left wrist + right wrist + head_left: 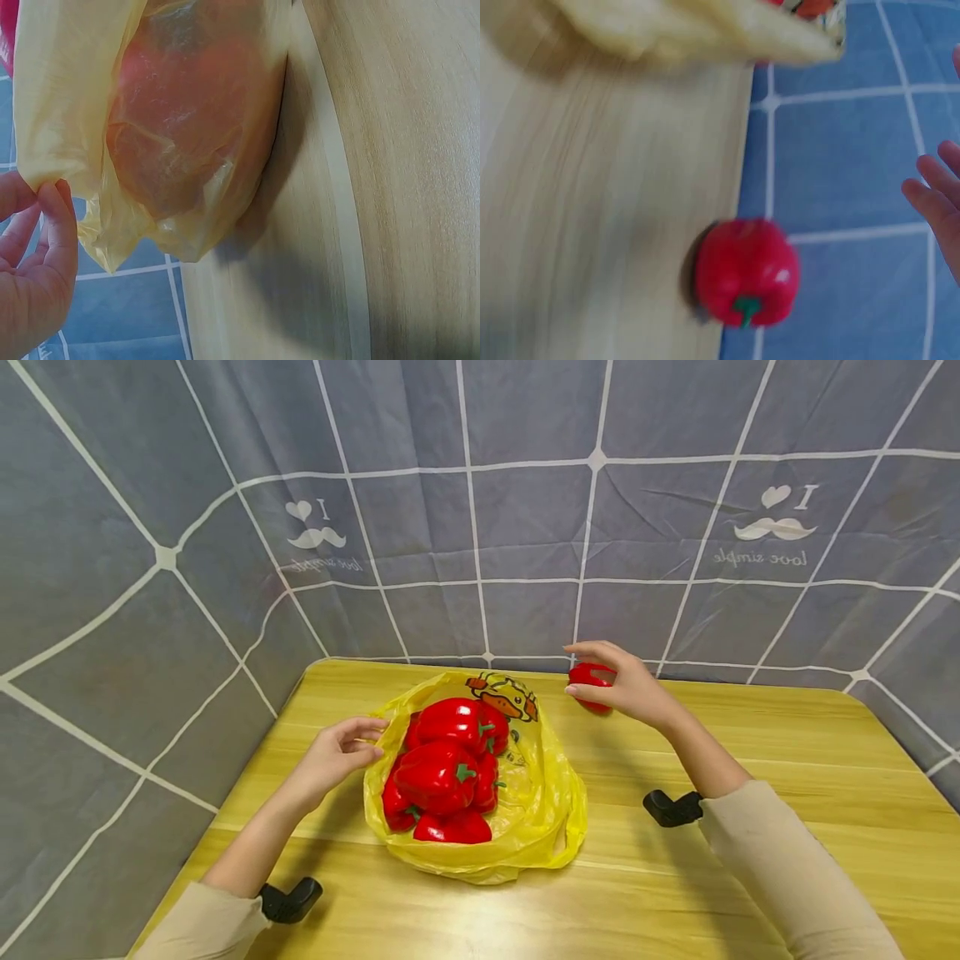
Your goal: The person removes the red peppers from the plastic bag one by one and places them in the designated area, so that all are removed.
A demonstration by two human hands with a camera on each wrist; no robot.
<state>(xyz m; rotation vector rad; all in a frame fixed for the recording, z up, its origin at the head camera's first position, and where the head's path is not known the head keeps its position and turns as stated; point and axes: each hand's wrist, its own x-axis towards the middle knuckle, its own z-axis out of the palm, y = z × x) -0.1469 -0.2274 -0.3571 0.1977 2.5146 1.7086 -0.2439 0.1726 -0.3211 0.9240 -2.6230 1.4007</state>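
A yellow plastic bag (555, 802) with a printed duck face stands open on the table, holding several red bell peppers (438, 775) with green stems. My left hand (337, 753) pinches the left rim of the bag between thumb and fingertips; the left wrist view shows the thin film (60, 142) caught there. Toward the table's back edge lies a single red bell pepper (589, 677), to the right of the bag. Above it hovers my right hand (630, 687), thumb and fingers spread apart with nothing between them. In the right wrist view that pepper (746, 270) shows whole, apart from the fingers.
A wooden table (787, 760) carries everything. Behind and to the left hangs a grey-blue curtain (525, 527) with white grid lines, close against the back edge. Black wrist-worn devices (671, 808) jut out below both sleeves.
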